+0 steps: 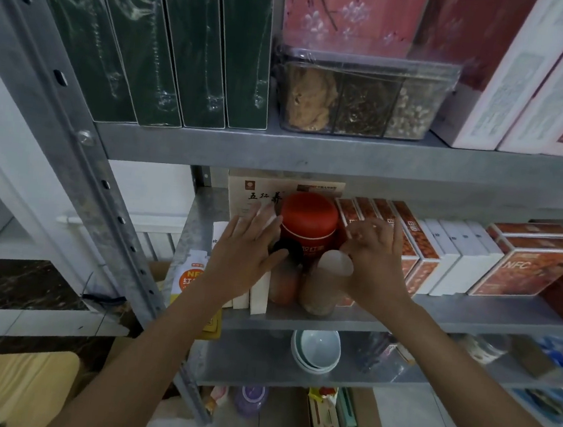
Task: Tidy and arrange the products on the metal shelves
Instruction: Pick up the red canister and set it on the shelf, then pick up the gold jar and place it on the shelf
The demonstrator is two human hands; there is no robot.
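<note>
On the middle metal shelf (470, 314) stands a red-lidded jar (308, 228). In front of it are a small black-capped bottle (283, 282) and a clear jar with a pale lid (326, 283). My left hand (247, 254) lies flat with straight fingers, left of the red jar, over small white boxes (258, 295). My right hand (373, 261) has its fingers loosely curved beside the pale-lidded jar and touches its right side. A beige box with printed characters (258, 194) stands behind.
Right of the jars stand orange boxes (417, 257), white boxes (458, 254) and NFC cartons (533, 265). The upper shelf holds green boxes (159, 43), a clear compartment tub (363, 97) and pink boxes. Bowls (316, 351) sit below. An orange pouch (191, 277) hangs off the left edge.
</note>
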